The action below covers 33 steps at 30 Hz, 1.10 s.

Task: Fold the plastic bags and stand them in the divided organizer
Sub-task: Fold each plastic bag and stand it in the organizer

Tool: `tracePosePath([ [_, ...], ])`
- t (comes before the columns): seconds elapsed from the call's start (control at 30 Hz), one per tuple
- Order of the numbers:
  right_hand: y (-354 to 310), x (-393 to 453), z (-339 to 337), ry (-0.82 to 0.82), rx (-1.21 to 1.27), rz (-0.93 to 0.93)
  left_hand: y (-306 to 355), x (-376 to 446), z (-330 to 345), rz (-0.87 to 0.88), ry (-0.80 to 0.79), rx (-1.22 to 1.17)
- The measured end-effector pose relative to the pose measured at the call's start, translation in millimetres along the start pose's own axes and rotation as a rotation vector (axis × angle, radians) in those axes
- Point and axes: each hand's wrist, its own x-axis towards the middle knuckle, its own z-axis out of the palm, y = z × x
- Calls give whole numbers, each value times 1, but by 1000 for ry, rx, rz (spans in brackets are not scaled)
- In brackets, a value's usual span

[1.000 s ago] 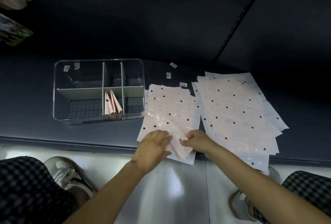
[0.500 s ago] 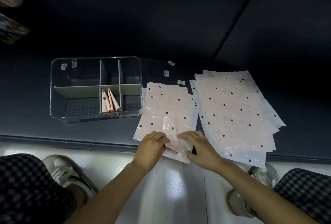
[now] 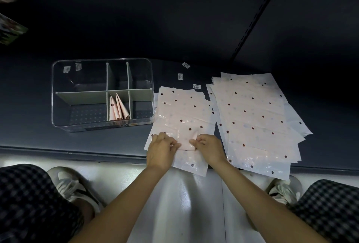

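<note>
Head view: left hand [image 3: 162, 148] and right hand [image 3: 208, 146] pinch a small folded bag [image 3: 187, 142] between them, fingers curled, atop the near stack of dotted bags [image 3: 184, 114]; organizer [image 3: 81, 124] lies left of the grip, folded bags [image 3: 118, 109] upright in its near middle compartment; second stack [image 3: 256, 118] right, on the bench [image 3: 29, 126].
</note>
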Motion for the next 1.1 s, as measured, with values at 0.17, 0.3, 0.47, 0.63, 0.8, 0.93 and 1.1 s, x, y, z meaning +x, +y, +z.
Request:
tracePosePath([
  [0.17, -11, 7, 0, -37, -69, 79, 7, -2, 2, -11, 55, 113],
  [0.3, -15, 10, 0, -68, -100, 125, 12, -6, 0, 48, 116, 184],
  [0.47, -15, 10, 1, -62, -128, 132, 13, -4, 5, 492, -35, 325],
  [0.63, -17, 10, 0, -54, -147, 126, -1, 0, 9, 467, -171, 544],
  [0.8, -23, 4, 0, -55, -196, 142, -4, -1, 7, 413, -185, 508],
  [0.93, -22, -8, 7, 214, -535, -150, -10, -6, 5, 442, -240, 615],
  [1.1, -8, -7, 24, -14, -687, -603, -7, -6, 4, 454, -286, 705],
])
